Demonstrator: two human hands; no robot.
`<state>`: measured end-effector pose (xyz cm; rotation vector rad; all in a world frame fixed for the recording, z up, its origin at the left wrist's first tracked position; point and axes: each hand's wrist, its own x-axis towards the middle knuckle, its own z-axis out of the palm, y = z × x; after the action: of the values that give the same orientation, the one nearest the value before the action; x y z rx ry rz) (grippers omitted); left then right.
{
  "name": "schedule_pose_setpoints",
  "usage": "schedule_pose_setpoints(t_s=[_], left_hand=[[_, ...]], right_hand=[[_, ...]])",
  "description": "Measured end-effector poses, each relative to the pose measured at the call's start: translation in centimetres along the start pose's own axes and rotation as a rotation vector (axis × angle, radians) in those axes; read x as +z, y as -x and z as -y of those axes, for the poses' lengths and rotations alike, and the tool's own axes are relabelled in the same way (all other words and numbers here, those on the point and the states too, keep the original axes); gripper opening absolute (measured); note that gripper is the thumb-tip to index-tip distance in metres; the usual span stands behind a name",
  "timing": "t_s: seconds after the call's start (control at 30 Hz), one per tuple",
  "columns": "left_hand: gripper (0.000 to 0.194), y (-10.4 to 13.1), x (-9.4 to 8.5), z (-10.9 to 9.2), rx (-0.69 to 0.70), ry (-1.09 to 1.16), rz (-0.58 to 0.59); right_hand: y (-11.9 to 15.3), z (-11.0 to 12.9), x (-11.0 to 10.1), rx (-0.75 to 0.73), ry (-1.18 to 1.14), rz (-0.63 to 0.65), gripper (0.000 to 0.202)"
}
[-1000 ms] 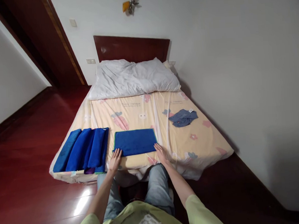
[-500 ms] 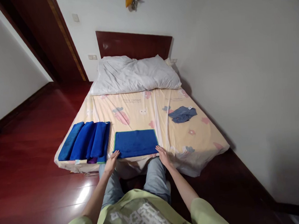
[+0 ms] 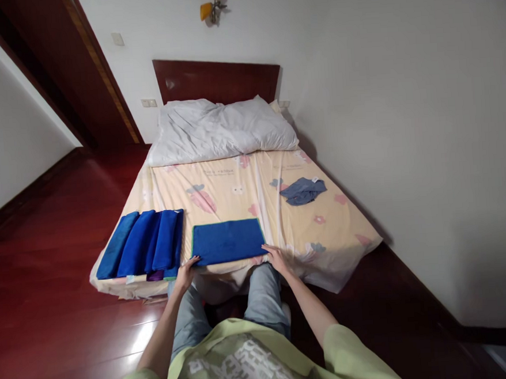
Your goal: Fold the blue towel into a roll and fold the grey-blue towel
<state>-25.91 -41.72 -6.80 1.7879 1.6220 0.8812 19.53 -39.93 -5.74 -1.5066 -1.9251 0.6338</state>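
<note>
Blue towel (image 3: 228, 241), seemingly folded flat; at bed's near edge

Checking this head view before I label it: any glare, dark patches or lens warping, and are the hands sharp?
Head view: a bright glare patch lies on the red floor; wide-angle warping bends the walls and door frame; the right wall darkens toward the corner; the left hand, right hand and blue towel are sharp.

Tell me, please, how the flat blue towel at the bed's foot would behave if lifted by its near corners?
The blue towel lies limp and flat, so it would probably droop and unfold. It looks thin, likely light. The left hand and right hand touch its corners; pushing might wrinkle the sheet.
</note>
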Motion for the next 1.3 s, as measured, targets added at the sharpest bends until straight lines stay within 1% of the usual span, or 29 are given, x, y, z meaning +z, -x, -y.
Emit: schedule_pose_setpoints(t_s=[0.13, 0.27, 0.37, 0.5, 0.6, 0.7, 0.8, 0.87, 0.97, 1.07, 1.3], left_hand=[[0.043, -0.6, -1.1, -1.4, -0.080, 0.007, -0.057], [0.033, -1.5, -1.6, -2.0, -0.096, 0.011, -0.133], [0.036, -2.4, -1.7, -2.0, -0.109, -0.004, -0.166], [0.040, -3.6, -1.8, -1.7, -0.134, -0.011, -0.170], [0.037, -4.1, -1.5, -1.5, -0.152, -0.026, -0.157], [0.029, -4.3, -1.0, -1.1, -0.177, -0.044, -0.158], [0.021, -4.3, -0.4, -0.9, -0.230, -0.045, -0.194], [0.019, -4.5, -0.1, -0.7, -0.259, -0.041, -0.219], [0.018, -5.0, 0.4, -0.4, -0.277, -0.048, -0.230], [0.018, -5.3, 0.9, 0.1, -0.268, -0.081, -0.252], [0.025, -4.8, 1.9, 0.8, -0.256, -0.131, -0.315]], right_hand=[[-0.5, 0.1, -1.0, 0.081, -0.023, 0.013, 0.050], [-1.7, -0.5, -0.7, 0.145, -0.106, -0.055, 0.040], [-2.9, -1.2, -0.3, 0.165, -0.188, -0.134, 0.033], [-4.0, -1.7, -0.4, 0.198, -0.249, -0.213, 0.037], [-4.3, -1.9, -0.5, 0.205, -0.271, -0.230, 0.038], [-4.4, -2.2, -0.3, 0.226, -0.273, -0.237, 0.037], [-4.5, -2.5, 0.2, 0.245, -0.275, -0.235, 0.036], [-4.6, -2.8, 0.6, 0.263, -0.278, -0.235, 0.034], [-4.7, -3.3, 1.3, 0.295, -0.284, -0.241, 0.032], [-4.8, -3.7, 1.8, 0.322, -0.290, -0.245, 0.031], [-4.9, -3.9, 1.9, 0.360, -0.312, -0.228, 0.034]])
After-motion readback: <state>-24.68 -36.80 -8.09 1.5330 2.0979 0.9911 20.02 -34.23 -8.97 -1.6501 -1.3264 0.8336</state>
